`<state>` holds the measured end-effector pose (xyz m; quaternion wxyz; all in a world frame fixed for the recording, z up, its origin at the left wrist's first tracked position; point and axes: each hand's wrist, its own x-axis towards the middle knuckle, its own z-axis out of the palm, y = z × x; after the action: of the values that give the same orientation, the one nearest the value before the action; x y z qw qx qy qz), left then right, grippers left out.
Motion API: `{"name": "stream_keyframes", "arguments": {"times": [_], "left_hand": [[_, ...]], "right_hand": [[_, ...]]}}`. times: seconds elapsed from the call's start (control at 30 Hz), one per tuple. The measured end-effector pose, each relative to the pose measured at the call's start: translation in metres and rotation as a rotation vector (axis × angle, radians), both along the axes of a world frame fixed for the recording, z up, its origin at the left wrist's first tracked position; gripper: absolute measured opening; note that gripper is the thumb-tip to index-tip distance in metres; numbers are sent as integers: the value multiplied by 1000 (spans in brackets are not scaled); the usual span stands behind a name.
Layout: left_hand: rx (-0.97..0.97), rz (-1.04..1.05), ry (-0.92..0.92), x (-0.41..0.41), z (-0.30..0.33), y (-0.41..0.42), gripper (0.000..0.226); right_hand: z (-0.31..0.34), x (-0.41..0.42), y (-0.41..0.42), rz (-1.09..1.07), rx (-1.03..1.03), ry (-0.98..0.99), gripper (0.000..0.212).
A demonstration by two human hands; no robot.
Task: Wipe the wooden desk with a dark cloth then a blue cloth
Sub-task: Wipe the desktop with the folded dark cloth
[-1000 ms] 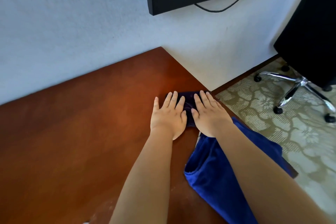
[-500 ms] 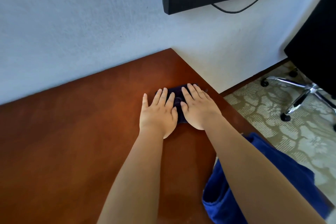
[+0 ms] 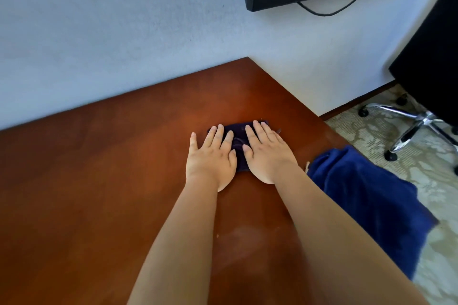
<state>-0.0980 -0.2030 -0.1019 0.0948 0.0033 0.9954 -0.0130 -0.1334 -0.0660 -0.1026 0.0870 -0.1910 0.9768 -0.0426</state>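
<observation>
Head view: left hand [image 3: 210, 158], right hand [image 3: 269, 153] flat, fingers straight, pressing dark cloth [image 3: 239, 138] on desk [image 3: 99, 181].

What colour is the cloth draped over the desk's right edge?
Deep blue: the blue cloth shows plainly in the head view, hanging off the wooden desk.

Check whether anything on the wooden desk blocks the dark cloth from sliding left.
Nothing visible does. Both the left hand and the right hand press flat on the small dark folded cloth; the reddish-brown wooden desk left of it shows bare.
</observation>
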Motion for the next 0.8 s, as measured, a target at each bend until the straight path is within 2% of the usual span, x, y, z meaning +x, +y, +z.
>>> {"name": "stream_keyframes", "arguments": {"times": [0.47,0.63,0.8], "left_hand": [[-57,25,-60,175,7,-43,55],[-76,15,-74,186,8,-48,55],[-98,14,-58,160,7,-61,54]], "right_hand": [[1,168,-45,57,-10,-43,56],[1,179,-48,81,0,-46,56],[-1,150,-61,132,2,-30,56]]}}
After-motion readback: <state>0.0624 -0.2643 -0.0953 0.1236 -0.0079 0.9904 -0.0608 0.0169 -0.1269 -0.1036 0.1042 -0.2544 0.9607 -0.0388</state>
